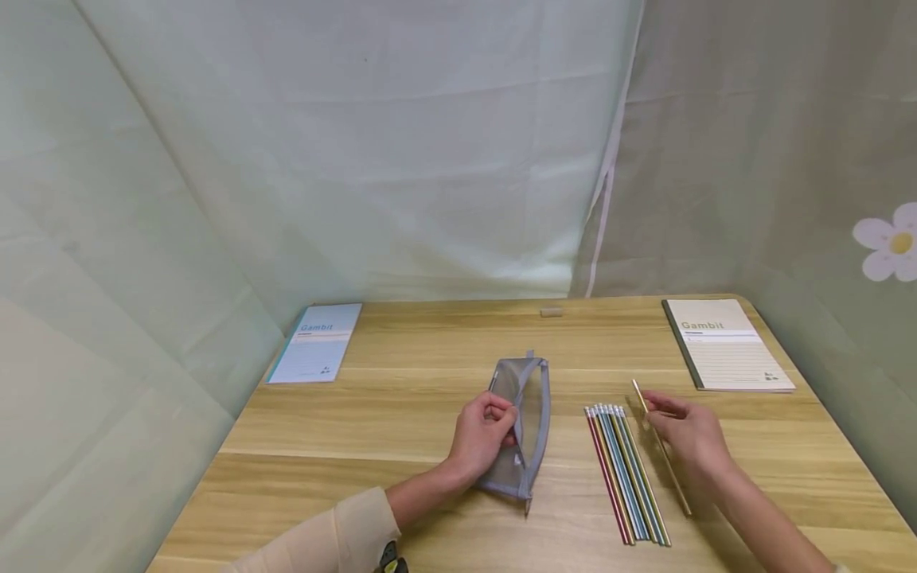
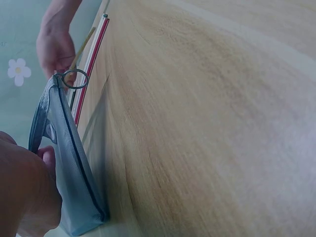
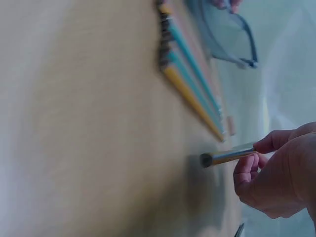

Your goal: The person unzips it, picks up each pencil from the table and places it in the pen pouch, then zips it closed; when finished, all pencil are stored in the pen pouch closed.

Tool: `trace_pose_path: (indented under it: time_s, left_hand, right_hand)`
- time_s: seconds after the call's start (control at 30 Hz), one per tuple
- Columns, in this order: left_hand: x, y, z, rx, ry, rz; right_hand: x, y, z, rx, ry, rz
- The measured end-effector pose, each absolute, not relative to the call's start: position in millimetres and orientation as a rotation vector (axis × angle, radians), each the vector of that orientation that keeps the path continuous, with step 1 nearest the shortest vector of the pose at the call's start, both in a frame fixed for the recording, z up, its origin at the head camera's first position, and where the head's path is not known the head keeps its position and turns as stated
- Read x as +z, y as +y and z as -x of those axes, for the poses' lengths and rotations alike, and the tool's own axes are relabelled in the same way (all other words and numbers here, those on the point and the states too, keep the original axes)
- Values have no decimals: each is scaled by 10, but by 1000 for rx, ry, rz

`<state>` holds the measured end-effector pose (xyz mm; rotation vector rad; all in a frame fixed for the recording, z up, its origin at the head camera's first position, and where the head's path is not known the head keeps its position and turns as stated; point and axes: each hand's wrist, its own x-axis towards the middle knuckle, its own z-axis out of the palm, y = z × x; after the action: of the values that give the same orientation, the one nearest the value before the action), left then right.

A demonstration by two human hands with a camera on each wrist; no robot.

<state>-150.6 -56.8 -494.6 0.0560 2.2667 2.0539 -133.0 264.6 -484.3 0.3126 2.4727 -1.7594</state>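
My left hand (image 1: 481, 439) pinches the edge of a grey mesh zip pencil case (image 1: 510, 374), its mouth gaping to the right. In the left wrist view the case's round pull ring (image 2: 75, 79) stands at its far end. Between thumb and fingers, my right hand (image 1: 689, 436) holds a gold pencil (image 1: 669, 467), slanted beside the others. The right wrist view shows this gold pencil (image 3: 229, 157) with its end pointing away from the hand. A row of red, gold and blue-green pencils (image 1: 626, 477) lies side by side between the case and my right hand, white erasers at the far end.
A blue notebook (image 1: 315, 344) lies at the table's back left. At the back right is a cream notebook (image 1: 731, 344) with a dark spine. A small grey block (image 1: 551, 312) sits by the back edge of the wooden table (image 1: 401, 414). Pale curtains (image 1: 430, 159) surround it.
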Motion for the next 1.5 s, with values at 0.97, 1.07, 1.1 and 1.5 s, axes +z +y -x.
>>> trace_pose_path:
  time_s: [0.97, 1.07, 1.1, 1.5]
  left_hand:
    - [-4927, -578, 1527, 2069, 2258, -46]
    - [-4929, -573, 1529, 2072, 2252, -43]
    - [-4927, -571, 1528, 2074, 2249, -43]
    - [-4919, -539, 1532, 2095, 2254, -45]
  right_hand:
    - [-4559, 1506, 1750, -2430, 1884, -376]
    - [-4592, 1433, 1776, -2470, 1893, -387]
    - [-4606, 1411, 1778, -2474, 1897, -385]
    - [-4771, 1150, 1749, -2431, 1969, -301]
